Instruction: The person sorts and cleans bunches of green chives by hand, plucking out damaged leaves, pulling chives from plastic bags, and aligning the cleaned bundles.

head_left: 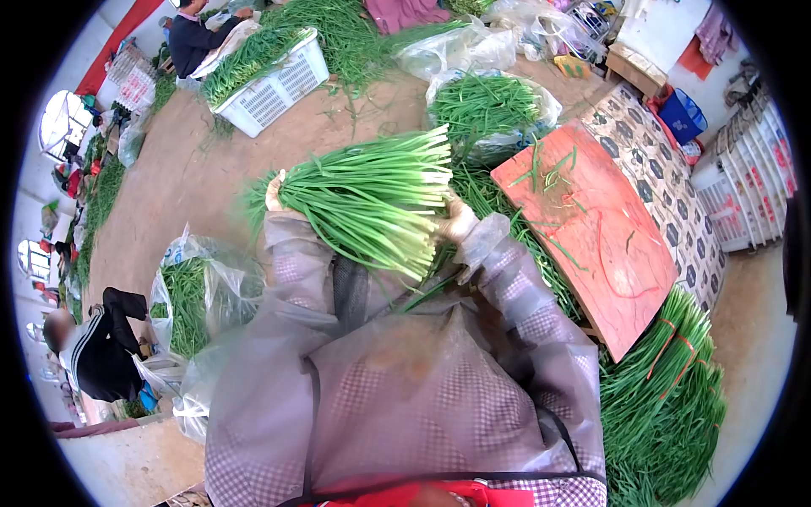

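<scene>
A large bunch of long green stalks (pixel 372 190) with pale cut ends is held up in front of my chest, its white ends toward the right. My left hand (pixel 275 193) is wrapped round the leafy end at the left. At the pale ends, my right hand (pixel 457 218) is pressed against the lower right side of the bunch, fingers partly hidden behind the stalks. To the right lies a red board (pixel 604 245) with loose green scraps on it. More loose stalks (pixel 541 262) lie along the board's left edge.
Tied green bundles (pixel 667 372) lie at the lower right. A plastic-lined container of greens (pixel 486 106) stands ahead, a white crate (pixel 274 93) beyond. Open bags (pixel 182 296) are at the left. One person (pixel 198 38) sits upper left, another (pixel 101 346) at far left.
</scene>
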Tool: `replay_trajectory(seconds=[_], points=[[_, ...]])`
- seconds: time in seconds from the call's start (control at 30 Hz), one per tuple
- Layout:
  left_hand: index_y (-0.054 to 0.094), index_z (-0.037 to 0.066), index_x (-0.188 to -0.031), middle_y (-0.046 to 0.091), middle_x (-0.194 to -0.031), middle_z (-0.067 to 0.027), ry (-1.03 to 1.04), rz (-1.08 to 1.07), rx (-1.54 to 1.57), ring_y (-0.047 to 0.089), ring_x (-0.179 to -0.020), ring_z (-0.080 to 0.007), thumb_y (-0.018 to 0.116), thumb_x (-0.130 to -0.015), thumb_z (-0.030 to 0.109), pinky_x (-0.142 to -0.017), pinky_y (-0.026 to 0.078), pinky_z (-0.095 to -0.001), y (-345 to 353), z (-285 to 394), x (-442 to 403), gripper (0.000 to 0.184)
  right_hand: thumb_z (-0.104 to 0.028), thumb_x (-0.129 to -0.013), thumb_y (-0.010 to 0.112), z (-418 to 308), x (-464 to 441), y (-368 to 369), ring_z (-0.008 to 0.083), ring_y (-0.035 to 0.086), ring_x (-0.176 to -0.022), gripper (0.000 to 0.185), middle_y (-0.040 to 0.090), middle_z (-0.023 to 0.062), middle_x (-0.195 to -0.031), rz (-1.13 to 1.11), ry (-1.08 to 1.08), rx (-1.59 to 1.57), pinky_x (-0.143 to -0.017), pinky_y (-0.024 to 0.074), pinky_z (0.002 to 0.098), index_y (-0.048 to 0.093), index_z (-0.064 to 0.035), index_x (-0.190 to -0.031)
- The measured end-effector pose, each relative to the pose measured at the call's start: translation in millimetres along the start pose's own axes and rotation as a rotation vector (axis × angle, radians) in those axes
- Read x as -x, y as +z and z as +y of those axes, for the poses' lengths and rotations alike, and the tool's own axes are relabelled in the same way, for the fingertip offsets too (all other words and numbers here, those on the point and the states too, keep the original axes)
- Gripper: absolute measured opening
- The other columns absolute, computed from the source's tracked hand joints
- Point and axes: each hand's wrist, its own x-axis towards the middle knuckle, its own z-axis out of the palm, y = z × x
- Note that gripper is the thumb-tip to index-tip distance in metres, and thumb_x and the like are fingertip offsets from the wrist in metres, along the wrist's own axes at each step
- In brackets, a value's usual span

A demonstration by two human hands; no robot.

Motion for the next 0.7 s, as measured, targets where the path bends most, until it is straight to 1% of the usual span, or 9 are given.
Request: replay_trajectory(seconds=[0.1, 0.17, 0.27, 0.3, 0.4, 0.47, 0.6, 0.67, 0.7], points=[[0.062, -0.003, -0.094, 0.067, -0.093, -0.0192, 0.012, -0.016, -0.082, 0.065, -0.082, -0.035, 0.05, -0.088, 0.023, -0.075, 0.055, -0.0488, 24.9, 4.0, -0.6, 0.029, -0.006, -0.082, 0.07, -16.5, 3.1, 3.1, 0.018, 0.059, -0.105, 0.056, 0.06, 0.0089, -0.122, -0.091, 0.22, -0.374, -0.086, 0.0491, 0.0284, 0.047, -0.0036, -0.133], [0.061, -0.001, -0.092, 0.067, -0.091, -0.0177, 0.254, 0.024, -0.229, 0.065, -0.078, -0.0316, 0.049, -0.089, 0.021, -0.073, 0.055, -0.046, 23.6, 4.8, -12.8, 0.025, -0.008, -0.084, 0.068, -10.5, 5.8, 9.5, 0.018, 0.06, -0.103, 0.044, 0.062, 0.0083, -0.119, -0.083, 0.321, -0.297, -0.084, 0.0497, 0.0289, 0.054, -0.0029, -0.126], [0.059, 0.001, -0.089, 0.065, -0.084, -0.0145, 0.148, -0.176, -0.162, 0.064, -0.075, -0.0284, 0.05, -0.09, 0.019, -0.07, 0.056, -0.0444, 32.6, 8.8, -18.7, 0.02, -0.008, -0.085, 0.067, -46.8, 17.4, 14.8, 0.0184, 0.061, -0.101, 0.038, 0.063, 0.0084, -0.116, -0.1, 0.403, -0.176, -0.082, 0.0508, 0.031, 0.058, -0.0018, -0.122], [0.058, 0.001, -0.088, 0.065, -0.082, -0.0137, 0.084, -0.335, -0.099, 0.064, -0.074, -0.0277, 0.05, -0.09, 0.019, -0.069, 0.056, -0.0445, 29.6, 11.4, -22.9, 0.019, -0.009, -0.086, 0.064, -40.6, 19.4, 12.9, 0.018, 0.061, -0.097, 0.035, 0.064, 0.0093, -0.113, -0.079, 0.353, -0.214, -0.079, 0.0506, 0.0307, 0.058, -0.0017, -0.12], [0.056, 0.003, -0.084, 0.061, -0.077, -0.0101, 0.156, -0.26, -0.059, 0.061, -0.072, -0.0242, 0.051, -0.088, 0.017, -0.07, 0.054, -0.043, 24.9, -7.0, -28.4, 0.015, -0.013, -0.09, 0.057, -0.9, 26.4, -6.2, 0.0168, 0.062, -0.088, 0.027, 0.066, 0.0119, -0.103, -0.001, 0.039, -0.314, -0.069, 0.0501, 0.0299, 0.06, -0.0015, -0.114], [0.056, 0.003, -0.084, 0.059, -0.078, -0.0091, -0.117, -0.4, 0.282, 0.059, -0.072, -0.0232, 0.052, -0.087, 0.017, -0.072, 0.053, -0.0432, 33.8, -11.5, -27.6, 0.015, -0.018, -0.092, 0.054, -34.1, 40.5, -32.8, 0.0179, 0.062, -0.094, 0.029, 0.063, 0.015, -0.11, -0.202, 0.107, 0.344, -0.075, 0.0529, 0.0299, 0.058, -0.0018, -0.116], [0.056, 0.002, -0.086, 0.06, -0.075, -0.0096, 0.135, -0.374, 0.026, 0.059, -0.072, -0.0252, 0.049, -0.088, 0.016, -0.074, 0.053, -0.0453, 43.4, 24.6, -25.1, 0.015, -0.022, -0.086, 0.063, -35.2, 83.0, -96.8, 0.0172, 0.062, -0.082, 0.043, 0.062, 0.0159, -0.11, -0.23, 0.562, 0.615, -0.068, 0.0507, 0.0286, 0.054, -0.0022, -0.123], [0.057, 0.003, -0.085, 0.06, -0.074, -0.01, 0.151, -0.365, 0.078, 0.06, -0.072, -0.0256, 0.049, -0.088, 0.017, -0.076, 0.053, -0.0456, 38.7, 28.4, -30.0, 0.016, -0.031, -0.08, 0.068, -24.1, 99.3, -91.8, 0.0204, 0.065, -0.081, 0.053, 0.066, 0.0155, -0.1, 0.147, -0.094, 1.015, -0.074, 0.0508, 0.0309, 0.054, -0.0025, -0.123], [0.057, 0.003, -0.083, 0.06, -0.074, -0.0104, 0.177, -0.378, 0.144, 0.06, -0.072, -0.026, 0.049, -0.088, 0.017, -0.078, 0.053, -0.0459, 38.5, 28.7, -37.9, 0.017, -0.031, -0.08, 0.068, -19.5, 97.7, -93.1, 0.0204, 0.065, -0.081, 0.053, 0.066, 0.0155, -0.1, 0.156, -0.093, 1.015, -0.074, 0.0508, 0.0309, 0.054, -0.0025, -0.123]])
